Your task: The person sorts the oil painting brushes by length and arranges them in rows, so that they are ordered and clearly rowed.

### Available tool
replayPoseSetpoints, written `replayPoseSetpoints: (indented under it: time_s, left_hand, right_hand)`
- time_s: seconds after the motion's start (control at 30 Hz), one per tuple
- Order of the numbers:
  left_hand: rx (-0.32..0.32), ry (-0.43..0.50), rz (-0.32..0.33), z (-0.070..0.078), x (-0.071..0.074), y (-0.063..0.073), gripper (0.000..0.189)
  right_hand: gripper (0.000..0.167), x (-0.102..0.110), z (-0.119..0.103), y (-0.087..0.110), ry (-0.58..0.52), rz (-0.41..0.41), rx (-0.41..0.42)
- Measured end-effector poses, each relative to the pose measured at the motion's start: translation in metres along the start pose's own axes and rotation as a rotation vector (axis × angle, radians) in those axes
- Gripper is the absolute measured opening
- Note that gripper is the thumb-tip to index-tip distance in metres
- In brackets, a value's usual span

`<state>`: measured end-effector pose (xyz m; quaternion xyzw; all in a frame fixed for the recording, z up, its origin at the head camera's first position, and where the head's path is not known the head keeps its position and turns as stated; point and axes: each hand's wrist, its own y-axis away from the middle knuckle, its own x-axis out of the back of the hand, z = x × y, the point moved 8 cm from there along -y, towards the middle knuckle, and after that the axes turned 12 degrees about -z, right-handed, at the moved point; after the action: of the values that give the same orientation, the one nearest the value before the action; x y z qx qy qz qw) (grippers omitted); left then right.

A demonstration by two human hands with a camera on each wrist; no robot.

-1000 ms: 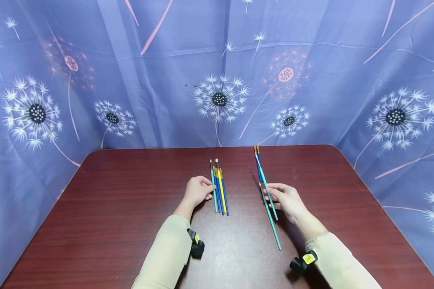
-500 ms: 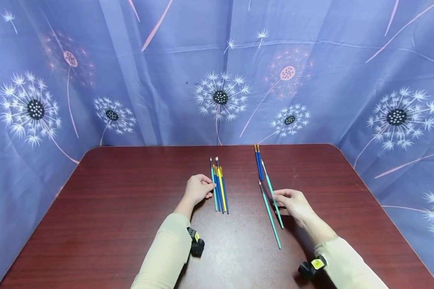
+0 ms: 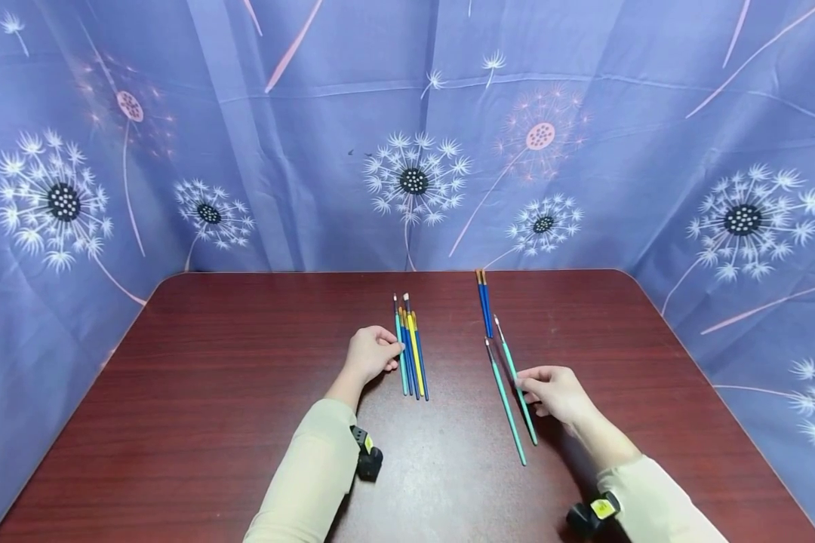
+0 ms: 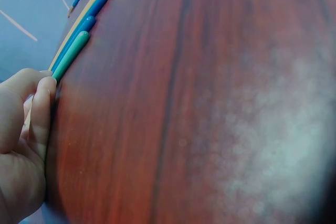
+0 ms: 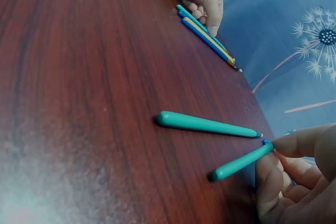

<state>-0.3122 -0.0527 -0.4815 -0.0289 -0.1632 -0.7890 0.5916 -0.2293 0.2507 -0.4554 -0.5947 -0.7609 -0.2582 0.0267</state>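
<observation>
In the head view my left hand (image 3: 372, 353) pinches a teal paintbrush (image 3: 399, 332) at the left edge of a row of paintbrushes. Beside it lie several blue paintbrushes (image 3: 425, 381) and a yellow paintbrush (image 3: 416, 354), side by side with bristles pointing away. My right hand (image 3: 557, 392) pinches another teal paintbrush (image 3: 508, 354) between thumb and fingers, its handle end low over the table. Left of that brush a separate teal paintbrush (image 3: 508, 407) lies on the table. Its bristle end is near two blue paintbrushes (image 3: 484, 305) by the back edge.
The dark red wood-grain table (image 3: 210, 392) fills the lower view. Behind and at both sides hangs a blue curtain (image 3: 299, 188) with dandelion prints, meeting the table's back edge. A small black camera (image 3: 369, 456) sits on the left wrist, and another camera (image 3: 587, 516) on the right.
My right hand has drawn its teal paintbrush toward me and to the right, off the two blue paintbrushes, beside the other teal one. My left hand has stayed on its row.
</observation>
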Motion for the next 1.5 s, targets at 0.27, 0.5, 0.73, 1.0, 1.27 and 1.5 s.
replayPoseSetpoints:
  time_s: [0.27, 0.5, 0.73, 1.0, 1.27, 1.5]
  left_hand:
    - [0.002, -0.017, 0.003, 0.001, 0.000, 0.001, 0.010]
    - [0.003, -0.019, 0.009, 0.003, 0.000, 0.003, 0.010]
    - [0.002, -0.021, 0.008, 0.004, 0.000, 0.004, 0.010]
    - [0.007, -0.036, 0.014, 0.005, 0.000, 0.004, 0.010]
    - [0.013, -0.040, 0.010, 0.003, 0.000, 0.003, 0.011]
    - [0.012, -0.027, 0.007, 0.003, -0.001, 0.003, 0.012]
  right_hand:
    - [0.024, -0.003, -0.001, 0.006, 0.087, 0.009, -0.007]
    - [0.021, -0.006, -0.001, 0.009, 0.141, 0.001, -0.002]
    - [0.019, -0.008, 0.001, 0.009, 0.150, 0.011, -0.022]
    - [0.019, -0.010, -0.002, 0.013, 0.176, 0.022, -0.017]
    - [0.018, -0.010, -0.002, 0.014, 0.201, 0.033, -0.022]
    - [0.017, -0.009, -0.004, 0.014, 0.199, 0.036, -0.025]
